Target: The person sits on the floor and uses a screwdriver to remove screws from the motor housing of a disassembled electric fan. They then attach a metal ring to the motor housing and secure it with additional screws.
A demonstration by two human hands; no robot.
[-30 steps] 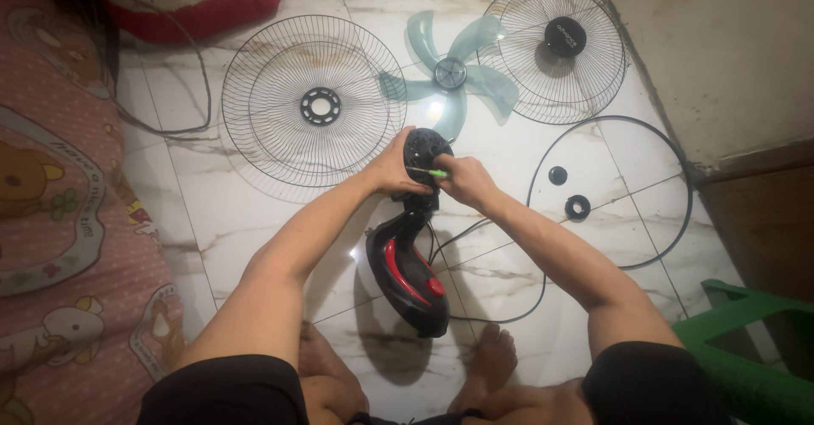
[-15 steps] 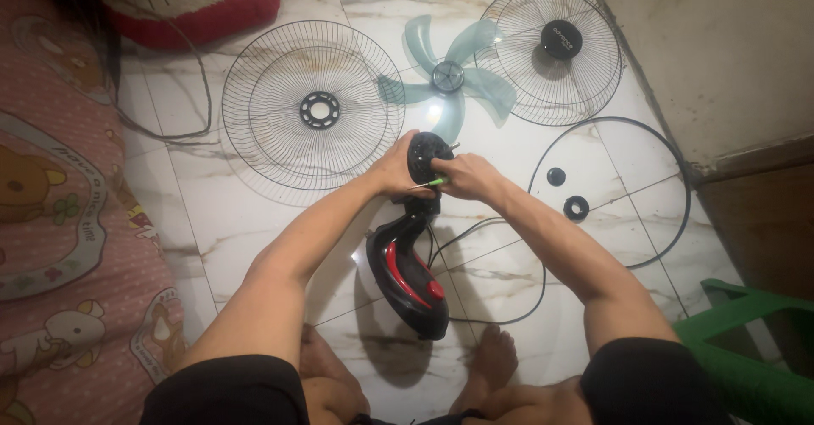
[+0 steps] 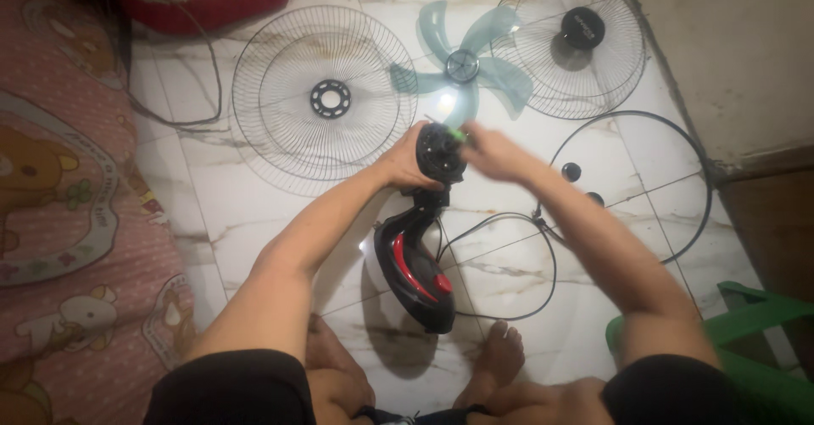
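Note:
A black and red fan body (image 3: 413,265) stands on the marble floor between my feet, its round black motor head (image 3: 438,150) tilted up. My left hand (image 3: 402,167) grips the left side of the motor head. Blurred by motion, my right hand (image 3: 492,151) is at the head's right side, and a small green piece (image 3: 458,135) shows at its fingertips. Whether that hand grips the green piece or the head, I cannot tell. Just beyond the hands lies a pale blue fan blade (image 3: 462,67).
A wire rear grille (image 3: 325,98) lies at the left, a front grille with a black cap (image 3: 570,41) at the far right. A black ring (image 3: 632,186) with two small caps and a black cord (image 3: 500,264) lie right. Pink mat (image 3: 59,213) left, green stool (image 3: 746,340) bottom right.
My right hand has shifted a little to the right at the motor head and is now blurred. The left hand and fan body have stayed in place.

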